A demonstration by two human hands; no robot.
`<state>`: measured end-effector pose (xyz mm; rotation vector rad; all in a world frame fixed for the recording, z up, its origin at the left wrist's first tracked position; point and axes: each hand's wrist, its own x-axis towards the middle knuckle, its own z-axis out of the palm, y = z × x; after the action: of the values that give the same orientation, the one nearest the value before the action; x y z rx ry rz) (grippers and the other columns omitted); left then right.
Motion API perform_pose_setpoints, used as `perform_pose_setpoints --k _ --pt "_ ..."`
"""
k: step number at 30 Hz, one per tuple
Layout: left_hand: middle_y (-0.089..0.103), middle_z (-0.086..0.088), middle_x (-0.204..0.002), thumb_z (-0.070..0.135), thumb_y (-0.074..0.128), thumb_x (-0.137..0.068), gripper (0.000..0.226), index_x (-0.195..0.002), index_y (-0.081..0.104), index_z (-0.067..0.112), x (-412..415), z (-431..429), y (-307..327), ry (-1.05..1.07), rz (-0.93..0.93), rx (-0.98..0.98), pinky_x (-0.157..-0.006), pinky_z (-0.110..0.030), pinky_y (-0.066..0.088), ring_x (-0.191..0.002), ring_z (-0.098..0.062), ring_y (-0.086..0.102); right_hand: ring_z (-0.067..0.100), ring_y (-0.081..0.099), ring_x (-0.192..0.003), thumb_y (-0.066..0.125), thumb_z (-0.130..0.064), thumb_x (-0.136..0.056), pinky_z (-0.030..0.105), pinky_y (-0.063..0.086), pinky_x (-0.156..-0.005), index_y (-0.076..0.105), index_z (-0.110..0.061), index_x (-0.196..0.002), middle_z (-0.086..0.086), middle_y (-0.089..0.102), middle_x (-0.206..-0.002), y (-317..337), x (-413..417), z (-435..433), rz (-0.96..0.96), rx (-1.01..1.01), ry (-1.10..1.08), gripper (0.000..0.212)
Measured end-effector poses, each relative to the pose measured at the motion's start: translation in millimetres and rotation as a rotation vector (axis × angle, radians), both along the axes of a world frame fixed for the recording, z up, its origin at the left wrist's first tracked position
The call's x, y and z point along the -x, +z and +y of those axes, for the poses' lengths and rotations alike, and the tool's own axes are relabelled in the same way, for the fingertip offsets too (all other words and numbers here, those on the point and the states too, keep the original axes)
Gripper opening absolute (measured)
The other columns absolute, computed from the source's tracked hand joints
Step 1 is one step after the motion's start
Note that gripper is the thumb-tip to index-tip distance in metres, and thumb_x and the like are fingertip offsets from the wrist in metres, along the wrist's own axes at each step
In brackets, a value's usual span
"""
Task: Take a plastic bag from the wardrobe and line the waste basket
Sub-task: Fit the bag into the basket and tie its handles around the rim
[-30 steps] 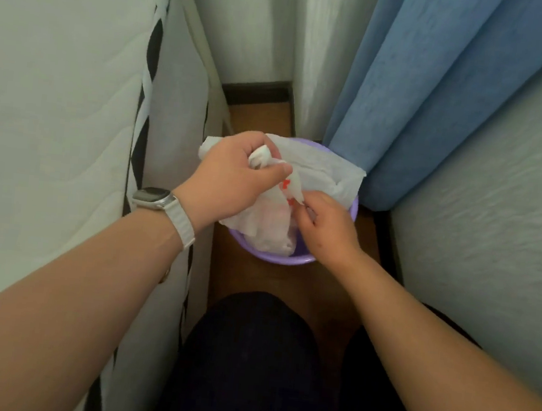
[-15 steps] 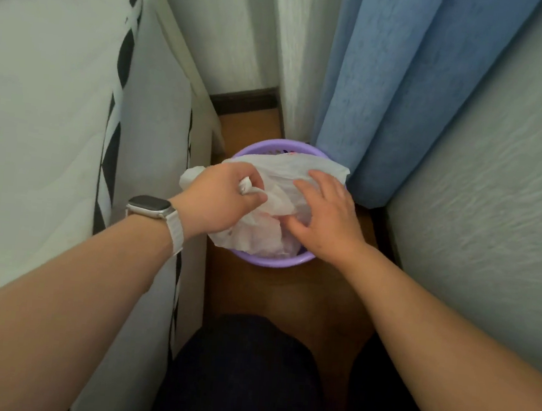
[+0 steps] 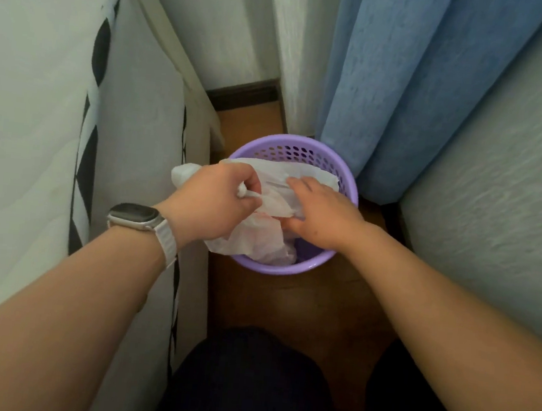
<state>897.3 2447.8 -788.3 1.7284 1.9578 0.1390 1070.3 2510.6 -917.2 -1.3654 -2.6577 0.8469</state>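
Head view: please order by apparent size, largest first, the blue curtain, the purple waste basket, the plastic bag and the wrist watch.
1. blue curtain, clearly largest.
2-3. purple waste basket and plastic bag: look alike; the bag is crumpled and partly covered, so unranked.
4. wrist watch, smallest.

The crumpled white plastic bag (image 3: 260,237) covers most of the inside of the round purple perforated plastic basket (image 3: 276,270), so its bottom is unseen. The left hand (image 3: 212,203) has its fingertips buried in the bunched film. The right hand (image 3: 320,213) perhaps tucks its thumb under a fold. Both forearms run off the frame's lower corners.
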Motion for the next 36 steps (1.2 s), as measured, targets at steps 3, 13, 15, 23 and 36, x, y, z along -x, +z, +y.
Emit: perform_pose_setpoints --k 3,13,15,23,36 --pt "0.056 0.015 -0.081 0.030 0.066 -0.087 0.014 -0.079 0.056 0.035 -4.9 3.0 -13.7 0.044 -0.071 -0.049 -0.067 -0.024 0.040 -0.078 -0.006 0.054 0.025 0.048 -0.125 0.051 -0.059 -0.091 0.046 0.044 -0.101 0.031 -0.028 -0.147 0.001 0.043 -0.145 9.8 -2.7 -6.6 0.126 -0.008 0.014 0.067" --pt "0.063 0.012 -0.094 0.032 0.074 -0.080 0.022 -0.098 0.063 0.026 -10.2 1.5 5.2 -0.056 -0.075 -0.139 -0.074 -0.026 0.050 -0.089 -0.009 0.059 0.025 0.058 -0.095 0.055 -0.024 -0.095 0.036 0.046 -0.078 0.067 -0.013 -0.099 0.006 0.064 -0.099 37.5 -13.6 -34.5 0.305 -0.052 -0.162 0.017" --pt "0.060 0.012 -0.101 0.037 0.072 -0.081 0.025 -0.101 0.059 0.032 -6.1 -1.2 18.8 -0.123 0.035 -0.143 -0.077 -0.031 0.053 -0.092 -0.009 0.060 0.026 0.060 -0.092 0.052 -0.027 -0.096 0.038 0.049 -0.075 0.064 -0.017 -0.092 0.003 0.065 -0.096 40.5 -19.4 -33.7 0.309 -0.082 -0.279 0.017" --pt "0.057 0.012 -0.098 0.058 0.059 -0.083 0.043 -0.115 0.058 0.030 -7.0 -16.5 13.1 -0.216 0.188 -0.120 -0.078 -0.036 0.053 -0.092 -0.013 0.058 0.018 0.063 -0.085 0.054 -0.028 -0.095 0.039 0.056 -0.074 0.068 -0.022 -0.098 0.000 0.069 -0.097 54.7 -39.6 -36.7 0.385 0.019 -0.499 0.016" --pt "0.059 0.000 -0.075 0.025 0.053 -0.091 0.017 -0.074 0.053 0.026 12.7 37.7 16.8 -0.273 0.242 -0.078 -0.066 -0.035 0.046 -0.076 -0.027 0.058 0.015 0.055 -0.085 0.058 -0.040 -0.093 0.041 0.050 -0.074 0.061 -0.019 -0.092 -0.005 0.061 -0.092 70.0 -14.1 -66.1 0.430 -0.106 -0.178 0.021"
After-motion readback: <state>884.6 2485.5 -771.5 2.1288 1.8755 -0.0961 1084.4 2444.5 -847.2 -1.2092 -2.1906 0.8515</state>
